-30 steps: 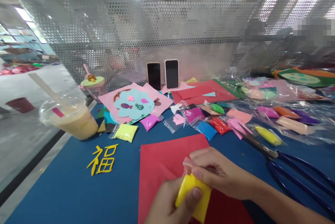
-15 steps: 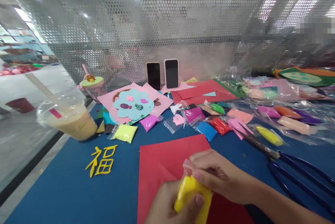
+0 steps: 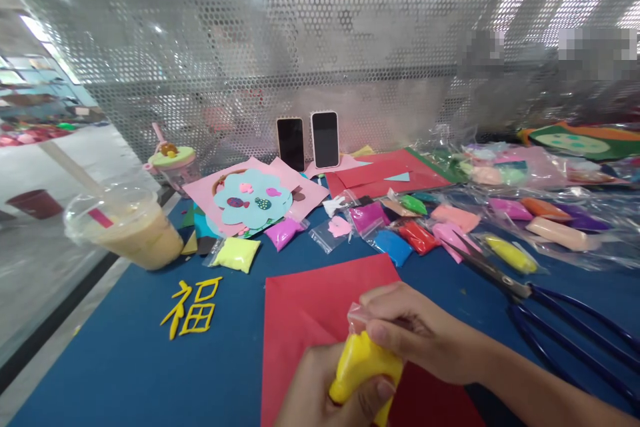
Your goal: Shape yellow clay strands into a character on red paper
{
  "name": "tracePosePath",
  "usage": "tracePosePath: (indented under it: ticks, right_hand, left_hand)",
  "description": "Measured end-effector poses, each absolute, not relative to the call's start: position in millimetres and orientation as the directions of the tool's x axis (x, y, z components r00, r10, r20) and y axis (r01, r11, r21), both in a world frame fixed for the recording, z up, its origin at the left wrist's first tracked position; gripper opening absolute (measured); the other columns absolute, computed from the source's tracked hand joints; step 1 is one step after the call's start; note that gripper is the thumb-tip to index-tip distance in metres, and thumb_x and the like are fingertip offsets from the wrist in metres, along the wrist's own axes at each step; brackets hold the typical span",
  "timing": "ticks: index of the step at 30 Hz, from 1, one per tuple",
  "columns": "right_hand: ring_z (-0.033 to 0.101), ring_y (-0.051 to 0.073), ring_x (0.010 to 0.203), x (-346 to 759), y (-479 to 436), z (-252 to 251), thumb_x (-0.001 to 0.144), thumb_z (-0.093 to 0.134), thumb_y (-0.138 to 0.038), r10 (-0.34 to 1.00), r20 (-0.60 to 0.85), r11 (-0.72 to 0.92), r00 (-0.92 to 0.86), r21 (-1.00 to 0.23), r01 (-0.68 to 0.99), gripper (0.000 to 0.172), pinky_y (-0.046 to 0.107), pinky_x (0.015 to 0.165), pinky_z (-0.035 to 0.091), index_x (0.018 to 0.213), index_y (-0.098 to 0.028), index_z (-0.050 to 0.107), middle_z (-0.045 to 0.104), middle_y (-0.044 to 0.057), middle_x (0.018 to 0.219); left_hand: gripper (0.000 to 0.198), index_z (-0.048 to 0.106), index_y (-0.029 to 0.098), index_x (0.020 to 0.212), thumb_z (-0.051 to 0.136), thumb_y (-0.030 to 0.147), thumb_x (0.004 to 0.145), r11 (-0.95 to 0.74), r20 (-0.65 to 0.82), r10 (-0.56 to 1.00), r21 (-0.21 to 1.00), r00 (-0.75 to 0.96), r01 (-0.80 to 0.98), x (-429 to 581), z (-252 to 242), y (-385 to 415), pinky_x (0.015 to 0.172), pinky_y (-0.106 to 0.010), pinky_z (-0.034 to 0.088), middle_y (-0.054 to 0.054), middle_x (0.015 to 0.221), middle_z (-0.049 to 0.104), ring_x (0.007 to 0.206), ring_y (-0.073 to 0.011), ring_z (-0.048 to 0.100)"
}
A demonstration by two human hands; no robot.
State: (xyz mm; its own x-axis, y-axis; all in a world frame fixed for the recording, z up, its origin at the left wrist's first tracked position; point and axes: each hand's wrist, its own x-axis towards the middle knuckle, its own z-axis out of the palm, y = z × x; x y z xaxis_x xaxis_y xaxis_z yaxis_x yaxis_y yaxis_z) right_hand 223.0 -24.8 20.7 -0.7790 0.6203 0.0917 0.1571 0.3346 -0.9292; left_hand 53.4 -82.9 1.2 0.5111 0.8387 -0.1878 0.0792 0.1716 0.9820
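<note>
near centre, over a red paper sheet, the left hand clenches the near end of a yellow clay bag and the right hand pinches its clear top. scissors lie right, a yellow clay character left, clay packets beyond. the bag's long axis runs roughly near to far, mouth far.

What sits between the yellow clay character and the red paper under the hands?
In the head view, nothing: only bare blue tabletop lies between the yellow clay character and the red paper.
</note>
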Motion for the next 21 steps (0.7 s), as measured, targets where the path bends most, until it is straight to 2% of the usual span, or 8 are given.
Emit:
tracePosePath:
  ticks: [9, 16, 21]
  right_hand:
    - [0.035, 0.010, 0.056, 223, -24, 22, 0.094, 0.032, -0.060, 0.626, 0.074, 0.340, -0.776, -0.922, 0.186, 0.052, 0.027, 0.054, 0.027, 0.060, -0.020, 0.035, 0.035, -0.004, 0.060]
    - [0.037, 0.010, 0.058, 224, -25, 16, 0.095, 0.035, -0.055, 0.627, 0.093, 0.327, -0.773, -0.933, 0.153, 0.050, 0.026, 0.057, 0.029, 0.062, -0.019, 0.040, 0.037, -0.004, 0.061]
    - [0.037, 0.010, 0.057, 228, -23, 7, 0.096, 0.034, -0.053, 0.689, 0.037, 0.148, -0.724, -0.985, 0.091, 0.048, 0.025, 0.055, 0.031, 0.062, -0.020, 0.038, 0.039, -0.004, 0.062]
  left_hand:
    - [0.055, 0.053, 0.015, 0.068, 0.054, 0.068, 0.079, 0.180, -0.193, 0.850, 0.981, 0.491, 0.074, 53, 4, -84, 0.051, -0.019, 0.028, 0.000, 0.061, 0.046, 0.057, -0.0098, 0.041]
    - [0.056, 0.058, 0.013, 0.072, 0.052, 0.068, 0.082, 0.171, -0.188, 0.847, 0.982, 0.498, 0.080, 52, 2, -86, 0.052, -0.019, 0.031, -0.001, 0.063, 0.052, 0.058, -0.0105, 0.046]
    - [0.059, 0.059, 0.013, 0.075, 0.049, 0.070, 0.082, 0.169, -0.195, 0.863, 0.981, 0.466, 0.097, 51, 0, -88, 0.055, -0.020, 0.033, -0.002, 0.066, 0.054, 0.061, -0.0115, 0.046]
